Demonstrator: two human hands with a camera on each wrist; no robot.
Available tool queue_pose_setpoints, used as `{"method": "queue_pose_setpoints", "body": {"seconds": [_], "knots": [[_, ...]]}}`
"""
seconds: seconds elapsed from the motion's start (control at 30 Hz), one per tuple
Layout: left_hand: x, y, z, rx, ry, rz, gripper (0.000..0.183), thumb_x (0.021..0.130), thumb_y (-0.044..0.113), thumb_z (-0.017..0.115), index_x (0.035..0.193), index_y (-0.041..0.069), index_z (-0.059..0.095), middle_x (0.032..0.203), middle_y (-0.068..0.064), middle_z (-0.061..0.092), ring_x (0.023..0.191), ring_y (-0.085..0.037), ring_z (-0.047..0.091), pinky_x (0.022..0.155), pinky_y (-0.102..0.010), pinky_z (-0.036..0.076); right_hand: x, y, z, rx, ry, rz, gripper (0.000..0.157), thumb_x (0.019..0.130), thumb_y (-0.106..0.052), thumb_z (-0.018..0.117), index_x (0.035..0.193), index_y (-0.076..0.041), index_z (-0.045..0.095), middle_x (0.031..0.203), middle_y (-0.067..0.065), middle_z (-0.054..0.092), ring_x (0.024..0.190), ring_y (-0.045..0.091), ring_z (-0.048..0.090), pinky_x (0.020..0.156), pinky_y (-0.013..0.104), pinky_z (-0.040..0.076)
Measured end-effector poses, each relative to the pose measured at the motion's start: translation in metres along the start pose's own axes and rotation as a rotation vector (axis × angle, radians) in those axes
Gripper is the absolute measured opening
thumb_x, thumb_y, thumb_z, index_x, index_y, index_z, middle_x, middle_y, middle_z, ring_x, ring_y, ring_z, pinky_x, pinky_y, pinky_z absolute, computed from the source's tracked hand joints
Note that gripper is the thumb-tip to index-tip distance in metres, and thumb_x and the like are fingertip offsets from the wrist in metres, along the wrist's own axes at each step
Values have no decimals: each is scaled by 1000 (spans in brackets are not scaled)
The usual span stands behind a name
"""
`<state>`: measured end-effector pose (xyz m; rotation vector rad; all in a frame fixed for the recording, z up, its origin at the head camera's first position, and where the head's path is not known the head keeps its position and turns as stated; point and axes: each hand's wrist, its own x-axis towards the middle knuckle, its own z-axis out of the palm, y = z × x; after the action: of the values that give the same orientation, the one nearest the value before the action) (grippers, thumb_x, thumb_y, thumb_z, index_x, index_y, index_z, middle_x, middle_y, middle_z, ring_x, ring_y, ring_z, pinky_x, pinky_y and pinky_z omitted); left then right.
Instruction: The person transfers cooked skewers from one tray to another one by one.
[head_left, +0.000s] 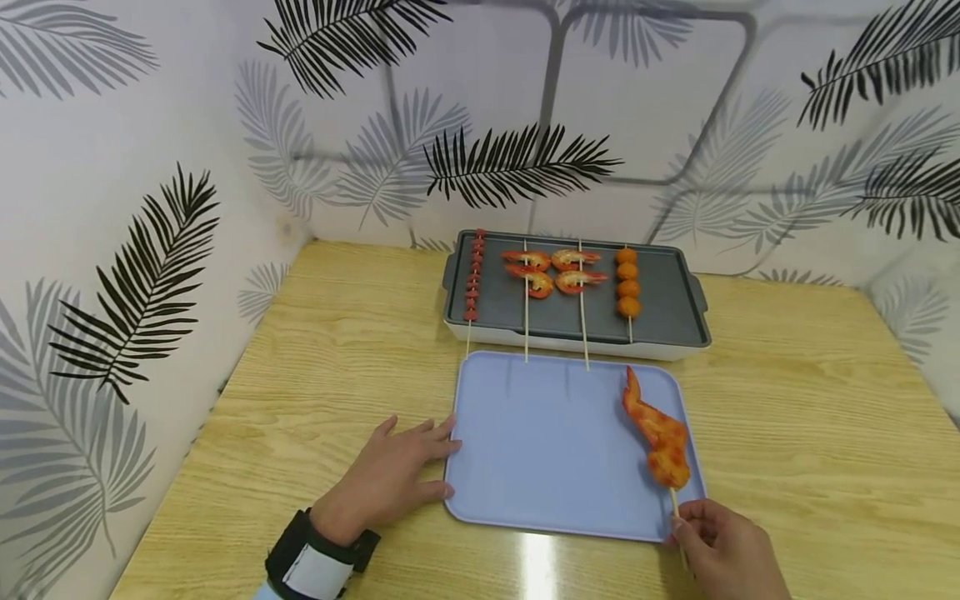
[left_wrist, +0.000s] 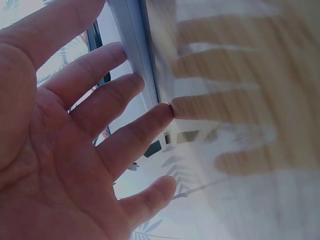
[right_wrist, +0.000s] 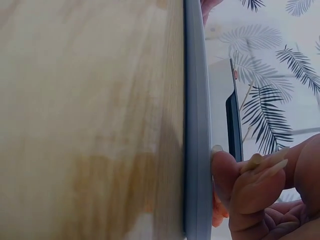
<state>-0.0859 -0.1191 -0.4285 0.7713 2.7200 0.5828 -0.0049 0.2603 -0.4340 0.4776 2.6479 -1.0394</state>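
Note:
A chicken wing skewer (head_left: 663,442) lies along the right side of the light blue tray (head_left: 555,450), its wing tip pointing to the back. My right hand (head_left: 727,550), at the tray's front right corner, pinches the stick between thumb and fingers. The right wrist view shows the cut end of the stick (right_wrist: 255,161) poking out between the fingertips. On the other side, my left hand (head_left: 397,471) has its fingers spread, with fingertips at the tray's left edge. In the left wrist view the palm faces the camera and the hand (left_wrist: 75,125) holds nothing.
Behind the tray stands a dark grill pan (head_left: 667,300) with a white base. Across it lie a skewer of small red pieces (head_left: 474,275), two shrimp skewers (head_left: 537,283) and a skewer of orange balls (head_left: 628,287). Leaf-patterned walls enclose the wooden table (head_left: 360,333).

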Motion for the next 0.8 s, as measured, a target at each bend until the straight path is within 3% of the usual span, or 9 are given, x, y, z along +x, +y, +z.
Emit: {"method": "queue_pose_setpoints", "body": {"seconds": [0.23,0.8], "knots": [[0,0,0,-5,0,2,52,85,33,75,132,14,64,150,-3,47,136,-32,45,111,-67,21,3,0,-1,-7,-21,28,21,93,-10,59,107,6,63,72,-2,67,59,15,52,48,24,40],[0,0,0,-3,-1,-2,52,84,33,76,131,14,65,150,-3,47,136,-31,45,111,-67,20,7,2,-5,-36,7,-3,21,92,-12,61,105,3,66,77,0,65,59,12,54,49,24,43]]}}
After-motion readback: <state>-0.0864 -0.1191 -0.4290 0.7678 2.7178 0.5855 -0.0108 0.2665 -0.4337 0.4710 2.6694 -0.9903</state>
